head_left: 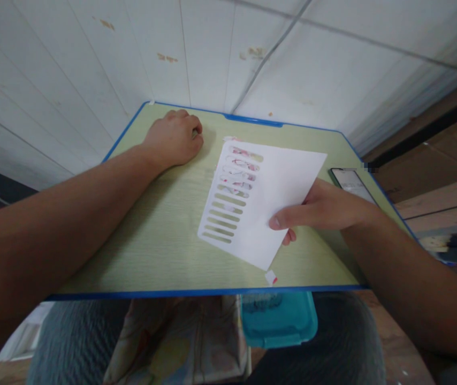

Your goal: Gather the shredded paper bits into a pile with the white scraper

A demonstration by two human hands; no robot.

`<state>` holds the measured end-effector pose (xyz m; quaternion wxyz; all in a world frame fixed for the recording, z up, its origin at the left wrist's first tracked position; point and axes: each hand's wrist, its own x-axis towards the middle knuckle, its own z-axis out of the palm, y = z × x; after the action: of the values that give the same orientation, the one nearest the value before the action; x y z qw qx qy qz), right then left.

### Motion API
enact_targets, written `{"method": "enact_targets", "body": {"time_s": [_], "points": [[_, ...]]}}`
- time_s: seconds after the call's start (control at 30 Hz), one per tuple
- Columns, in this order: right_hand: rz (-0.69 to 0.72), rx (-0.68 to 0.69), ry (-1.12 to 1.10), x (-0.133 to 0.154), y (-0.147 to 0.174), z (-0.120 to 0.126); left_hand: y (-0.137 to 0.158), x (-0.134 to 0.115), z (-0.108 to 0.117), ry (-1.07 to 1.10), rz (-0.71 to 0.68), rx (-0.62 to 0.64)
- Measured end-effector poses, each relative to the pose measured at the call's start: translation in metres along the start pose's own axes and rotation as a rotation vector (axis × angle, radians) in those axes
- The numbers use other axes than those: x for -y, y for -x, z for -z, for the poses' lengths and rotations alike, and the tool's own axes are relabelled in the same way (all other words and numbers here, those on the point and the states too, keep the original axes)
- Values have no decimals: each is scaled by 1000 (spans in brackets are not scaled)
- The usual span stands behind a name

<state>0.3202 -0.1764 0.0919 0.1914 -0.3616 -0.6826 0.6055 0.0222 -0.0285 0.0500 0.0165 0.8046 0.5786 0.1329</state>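
Note:
My right hand (312, 211) holds a white card (280, 182) by its right edge, thumb on top and fingers beneath. A column of long rounded slots is cut along the card's left side. Through the upper slots, pinkish and white bits show; the lower ones show the green tabletop. My left hand (176, 136) rests on the table's far left part, its fingers curled closed. A small greyish spot shows between thumb and forefinger, too unclear to name. Near the card's bottom corner lies a small white scrap with a red edge (271, 278).
The pale green table (152, 256) has a blue rim, and a phone (351, 182) lies at its right side. Below the front edge are a turquoise plastic container (280, 321) and a patterned cloth (172, 347). A cable (268, 56) runs down the white wall behind.

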Motion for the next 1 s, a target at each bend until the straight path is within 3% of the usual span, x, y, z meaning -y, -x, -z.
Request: {"method": "enact_targets", "body": {"time_s": [0.4, 0.73, 0.87, 0.93, 1.0], "points": [[-96, 114, -13, 2, 3, -2, -2, 2, -1, -31, -10, 2], [-85, 60, 43, 6, 7, -6, -2, 2, -1, -19, 1, 0], [-92, 142, 16, 6, 5, -7, 0, -2, 2, -32, 15, 18], [-38, 99, 0, 4, 1, -8, 1, -4, 4, -43, 11, 24], [48, -62, 7, 2, -4, -10, 2, -5, 5, -55, 3, 27]]}}
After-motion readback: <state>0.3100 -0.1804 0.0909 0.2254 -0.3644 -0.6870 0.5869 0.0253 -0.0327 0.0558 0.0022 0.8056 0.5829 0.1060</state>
